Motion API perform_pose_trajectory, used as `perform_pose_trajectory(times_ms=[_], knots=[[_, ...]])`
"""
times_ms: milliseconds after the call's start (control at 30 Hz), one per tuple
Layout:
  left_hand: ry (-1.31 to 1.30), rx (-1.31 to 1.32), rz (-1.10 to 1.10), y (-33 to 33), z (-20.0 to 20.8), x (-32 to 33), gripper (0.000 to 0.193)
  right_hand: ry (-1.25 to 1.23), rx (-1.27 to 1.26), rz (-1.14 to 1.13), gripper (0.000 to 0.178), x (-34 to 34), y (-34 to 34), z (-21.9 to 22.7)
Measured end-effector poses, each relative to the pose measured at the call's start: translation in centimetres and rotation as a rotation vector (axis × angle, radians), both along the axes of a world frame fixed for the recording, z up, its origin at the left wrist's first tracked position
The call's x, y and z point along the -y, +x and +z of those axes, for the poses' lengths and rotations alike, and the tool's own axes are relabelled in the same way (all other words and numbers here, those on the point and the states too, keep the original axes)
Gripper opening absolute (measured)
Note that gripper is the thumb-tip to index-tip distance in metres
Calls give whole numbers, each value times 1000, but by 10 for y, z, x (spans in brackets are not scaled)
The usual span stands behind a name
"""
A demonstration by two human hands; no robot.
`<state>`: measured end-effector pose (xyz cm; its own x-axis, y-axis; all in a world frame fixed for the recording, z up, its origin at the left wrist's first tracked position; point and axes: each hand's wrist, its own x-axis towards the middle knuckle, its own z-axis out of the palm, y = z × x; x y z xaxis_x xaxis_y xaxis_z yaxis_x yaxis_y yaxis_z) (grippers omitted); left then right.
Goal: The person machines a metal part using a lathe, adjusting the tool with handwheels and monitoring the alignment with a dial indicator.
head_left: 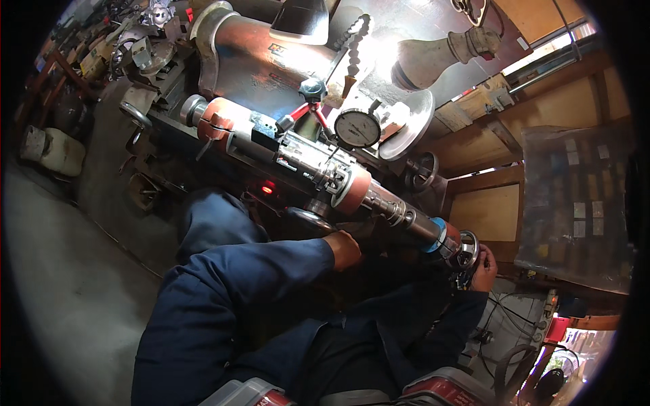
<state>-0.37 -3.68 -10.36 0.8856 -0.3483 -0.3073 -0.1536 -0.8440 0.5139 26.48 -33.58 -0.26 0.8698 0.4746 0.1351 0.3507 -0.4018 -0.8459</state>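
My left hand (344, 251) is closed at the front of the machine, just right of a metal handwheel (309, 219). Its fingertips are hidden, so what it grips does not show. My right hand (484, 271) has its fingers at the rim of a shiny handwheel (468, 250) on the machine's right end. Between the two lies a long metal spindle assembly (420, 227) with a blue ring and an orange-red collar (353, 189). Above it a round dial gauge (357, 128) sits on a jointed stand with red arms (315, 108).
An orange-red headstock (218, 120) is at the machine's left end. A work lamp (423, 62) and a segmented coolant hose (353, 57) hang behind. A grinding wheel's pale guard (412, 125) stands behind the gauge. A red light (267, 188) glows below. Cables (504, 308) lie at right.
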Motion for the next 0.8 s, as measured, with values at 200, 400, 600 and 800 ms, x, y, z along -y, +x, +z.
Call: perform_pose_trajectory(times_ms=[200, 400, 600, 800], knots=[[7, 3, 33, -1, 5, 0, 24, -133, 76, -42, 23, -12, 33, -25], [14, 27, 18, 3, -16, 4, 26, -321, 95, 236, 23, -6, 38, -49], [17, 30, 7, 1, -14, 5, 27, -162, -82, 161, 24, 8, 29, -71], [0, 45, 1, -1, -12, 1, 25, -297, 26, 217, 29, 18, 12, -65]])
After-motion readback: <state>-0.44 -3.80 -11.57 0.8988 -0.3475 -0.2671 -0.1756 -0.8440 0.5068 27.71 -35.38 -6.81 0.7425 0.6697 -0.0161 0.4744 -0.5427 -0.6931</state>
